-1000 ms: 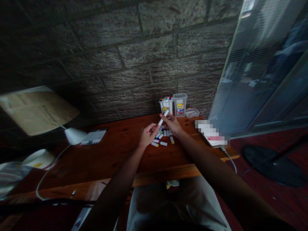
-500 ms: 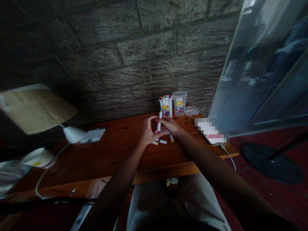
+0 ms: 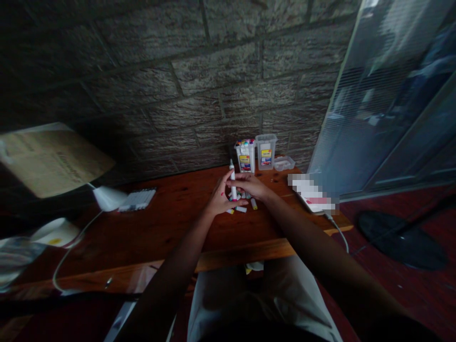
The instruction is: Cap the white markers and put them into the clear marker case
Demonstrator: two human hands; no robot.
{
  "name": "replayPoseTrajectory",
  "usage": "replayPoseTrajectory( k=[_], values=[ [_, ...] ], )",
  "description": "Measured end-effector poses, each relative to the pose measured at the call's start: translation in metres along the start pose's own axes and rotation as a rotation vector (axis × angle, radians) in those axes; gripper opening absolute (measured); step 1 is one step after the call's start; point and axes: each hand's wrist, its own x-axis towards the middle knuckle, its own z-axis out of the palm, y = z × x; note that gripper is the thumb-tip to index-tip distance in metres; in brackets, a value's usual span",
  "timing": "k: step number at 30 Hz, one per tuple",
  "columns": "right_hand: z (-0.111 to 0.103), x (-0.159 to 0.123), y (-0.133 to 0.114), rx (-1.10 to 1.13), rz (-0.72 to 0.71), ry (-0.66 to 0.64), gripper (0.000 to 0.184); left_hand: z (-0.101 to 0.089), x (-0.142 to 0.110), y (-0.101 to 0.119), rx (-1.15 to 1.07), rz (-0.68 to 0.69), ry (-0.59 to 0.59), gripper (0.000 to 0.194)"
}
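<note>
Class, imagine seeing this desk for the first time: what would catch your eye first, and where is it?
Probably the white marker, nearly upright in the right hand, with the left hand curled around it, above small cap-like pieces. Next, perhaps, the marker-filled tub with colourful tops by the stone wall, then the large tan lampshade at the picture's left.

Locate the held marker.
Head view, centre: the white marker is nearly upright in the right hand, beside the left hand, front-left of the marker-filled tub.
</note>
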Motion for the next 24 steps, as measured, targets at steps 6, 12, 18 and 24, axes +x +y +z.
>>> replayPoseTrajectory(
  k=[6, 12, 18, 24],
  values=[
    [0.0006, 0.0015, 0.0014, 0.056, -0.007, -0.042, 0.031, 0.0008, 0.0001, -0.0017, 0.006, 0.033, 0.003, 0.115],
    [0.0018, 0.0028, 0.0055, 0.133, 0.021, 0.011, 0.03, 0.0014, 0.002, 0.0025, -0.06, 0.025, 0.027, 0.103],
    [0.0025, 0.002, 0.0038, 0.113, 0.056, 0.03, 0.031, 0.0019, 0.0013, 0.0036, -0.074, -0.016, 0.036, 0.094],
    [0.0037, 0.0019, 0.001, 0.099, 0.04, -0.015, 0.034, 0.0002, 0.0006, 0.0013, -0.049, 0.021, -0.005, 0.111]
  ],
)
